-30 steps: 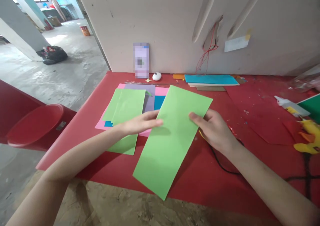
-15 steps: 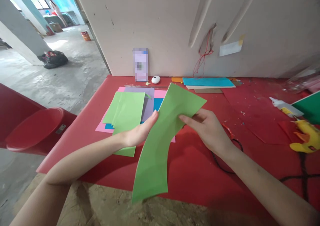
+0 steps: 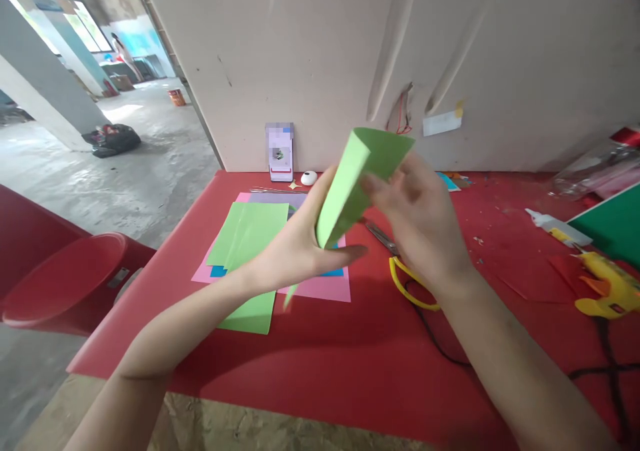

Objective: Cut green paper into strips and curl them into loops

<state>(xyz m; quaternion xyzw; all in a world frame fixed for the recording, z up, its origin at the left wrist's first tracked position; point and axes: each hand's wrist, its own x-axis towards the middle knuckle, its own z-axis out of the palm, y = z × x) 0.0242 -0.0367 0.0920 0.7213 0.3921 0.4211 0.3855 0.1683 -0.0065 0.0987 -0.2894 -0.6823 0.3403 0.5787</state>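
Both hands curl green sheet (image 3: 357, 178) above table (image 3: 350, 364).
Left hand (image 3: 300, 248) fingers pinch its lower part, right hand (image 3: 420, 218) fingers grip top; scissors (image 3: 400, 264) beneath.

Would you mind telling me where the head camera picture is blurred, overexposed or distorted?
Head view: the right hand is motion-blurred, and so is the edge of the rolled light green paper sheet it grips; the left hand is sharper. The windows at top left are blown out, and the wide lens bends the pale wall board.
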